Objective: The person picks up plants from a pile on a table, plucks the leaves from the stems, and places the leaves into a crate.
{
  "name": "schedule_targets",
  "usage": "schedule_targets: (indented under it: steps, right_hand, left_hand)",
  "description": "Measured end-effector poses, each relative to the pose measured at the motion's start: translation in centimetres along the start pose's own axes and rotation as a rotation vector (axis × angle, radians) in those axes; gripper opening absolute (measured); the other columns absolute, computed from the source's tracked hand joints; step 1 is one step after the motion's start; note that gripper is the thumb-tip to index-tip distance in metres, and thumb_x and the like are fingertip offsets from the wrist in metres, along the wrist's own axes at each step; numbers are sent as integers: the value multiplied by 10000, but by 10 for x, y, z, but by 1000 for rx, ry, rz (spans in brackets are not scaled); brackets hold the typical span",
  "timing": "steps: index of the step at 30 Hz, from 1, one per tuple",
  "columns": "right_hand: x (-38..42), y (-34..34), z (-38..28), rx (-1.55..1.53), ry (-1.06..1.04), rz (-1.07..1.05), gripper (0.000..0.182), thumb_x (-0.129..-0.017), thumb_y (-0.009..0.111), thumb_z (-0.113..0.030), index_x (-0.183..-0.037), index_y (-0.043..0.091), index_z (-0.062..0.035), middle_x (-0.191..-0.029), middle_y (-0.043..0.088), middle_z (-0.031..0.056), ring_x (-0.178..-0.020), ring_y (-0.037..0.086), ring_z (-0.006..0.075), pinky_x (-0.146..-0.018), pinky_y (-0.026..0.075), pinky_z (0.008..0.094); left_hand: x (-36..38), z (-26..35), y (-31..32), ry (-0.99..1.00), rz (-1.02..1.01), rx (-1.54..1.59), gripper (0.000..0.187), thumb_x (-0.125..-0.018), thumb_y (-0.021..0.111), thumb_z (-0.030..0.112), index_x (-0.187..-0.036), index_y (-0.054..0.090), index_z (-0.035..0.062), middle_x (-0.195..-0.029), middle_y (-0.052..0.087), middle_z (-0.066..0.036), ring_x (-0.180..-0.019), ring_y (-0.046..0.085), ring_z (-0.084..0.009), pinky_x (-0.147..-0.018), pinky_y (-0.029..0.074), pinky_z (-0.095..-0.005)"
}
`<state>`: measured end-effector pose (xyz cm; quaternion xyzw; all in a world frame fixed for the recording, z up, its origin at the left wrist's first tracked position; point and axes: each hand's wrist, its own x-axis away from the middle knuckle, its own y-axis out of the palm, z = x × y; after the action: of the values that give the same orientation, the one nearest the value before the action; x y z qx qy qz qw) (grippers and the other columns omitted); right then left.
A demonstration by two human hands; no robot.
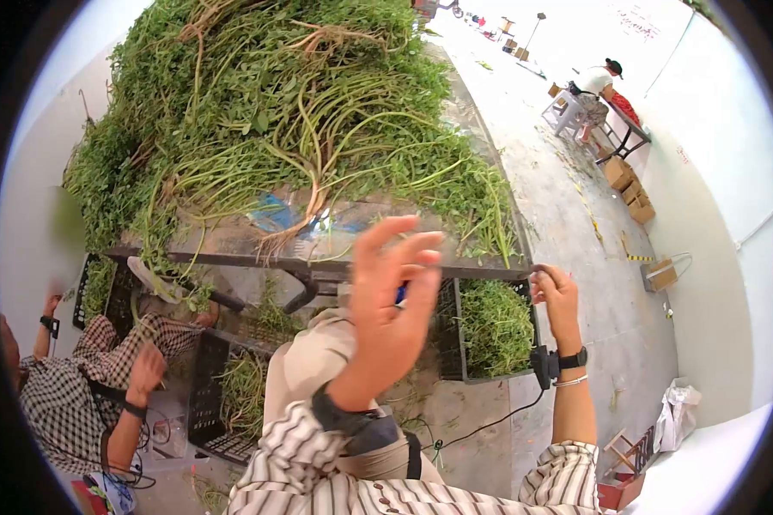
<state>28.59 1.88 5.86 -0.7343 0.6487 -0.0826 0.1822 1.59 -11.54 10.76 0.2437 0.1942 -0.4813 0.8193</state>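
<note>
My left hand (395,313) is raised in front of the table's near edge, fingers apart and loosely bent. A bit of blue shows in the gap beside its thumb. At the table's near right corner, my right hand (560,300) has its fingers curled round the edge. Leafy green plants with long stems and roots (292,112) are heaped high on the table (386,245). One rooted plant (316,193) lies at the front of the heap, its roots hanging towards the edge, beside a piece of blue and clear plastic (273,215).
Below the table stand black crates of greens, one on the right (494,330) and one on the left (204,386). A person in a checked shirt (69,403) sits close on my left. Far right, another person (594,86) sits at a table near cardboard boxes (631,184).
</note>
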Motion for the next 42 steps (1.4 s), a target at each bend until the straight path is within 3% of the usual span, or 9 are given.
schedule_targets:
  steps: [4,12,15,20,26,28,29,36,42]
  right_hand:
    - [-16,18,-21,-9,-43,-97,199,-871,561,-122,-985,659,8,-738,612,23,-584,543,67,-514,444,217]
    - [-42,55,-44,182,-69,-128,196,-852,592,-157,-813,631,31,-607,551,47,-524,489,96,-487,392,270]
    - [-45,74,-56,491,-270,-193,370,-836,608,-307,-681,595,29,-597,550,164,-522,524,267,-521,433,365]
    - [-56,102,-50,842,-275,-220,411,-776,642,-383,-681,627,16,-646,596,209,-642,605,362,-573,466,441]
    - [-71,101,-49,508,-116,-348,326,-784,623,-278,-620,570,-2,-550,532,103,-457,502,218,-469,413,355]
    - [-64,98,-71,-11,322,-330,251,-820,589,-216,-650,547,-37,-552,468,0,-424,382,90,-395,306,267]
    - [-68,97,-62,-196,341,-337,194,-866,570,-191,-721,525,-71,-597,442,-37,-443,334,34,-378,231,220]
    - [-61,97,-74,-648,388,-336,179,-910,546,-175,-769,486,-81,-636,447,-18,-450,328,40,-386,249,195]
    - [-63,102,-82,-483,188,-345,165,-916,533,-166,-790,523,-60,-602,478,-12,-422,376,57,-379,273,212]
  left_hand:
    - [-12,-38,42,61,-51,126,258,-871,528,-32,-1113,602,16,-1270,417,-60,-913,574,-131,-753,498,-262]
    - [-15,-96,42,-188,102,95,231,-890,490,-4,-1083,607,46,-1213,404,-29,-809,549,-82,-691,480,-218]
    - [-14,-101,36,-212,91,85,230,-887,496,-4,-1082,606,46,-1214,406,-27,-803,550,-81,-683,478,-215]
    - [-10,-113,32,-257,110,26,216,-883,498,-11,-1058,613,39,-1189,428,-31,-799,557,-85,-659,479,-225]
    - [-8,-118,30,-316,109,70,212,-883,489,-12,-1046,615,37,-1178,443,-33,-803,559,-92,-660,479,-233]
    - [-8,-120,29,-340,99,83,213,-883,489,-11,-1045,616,39,-1173,453,-33,-800,561,-92,-661,480,-235]
    - [-8,-120,28,-368,90,95,213,-883,488,-11,-1044,617,41,-1168,463,-34,-796,563,-93,-663,482,-236]
    - [-6,-121,29,-399,51,115,206,-895,501,22,-1069,612,33,-1119,508,-32,-749,573,-90,-655,492,-238]
    - [-5,-121,31,-528,-27,188,240,-902,500,42,-1125,587,19,-1069,540,-42,-724,563,-102,-623,479,-263]
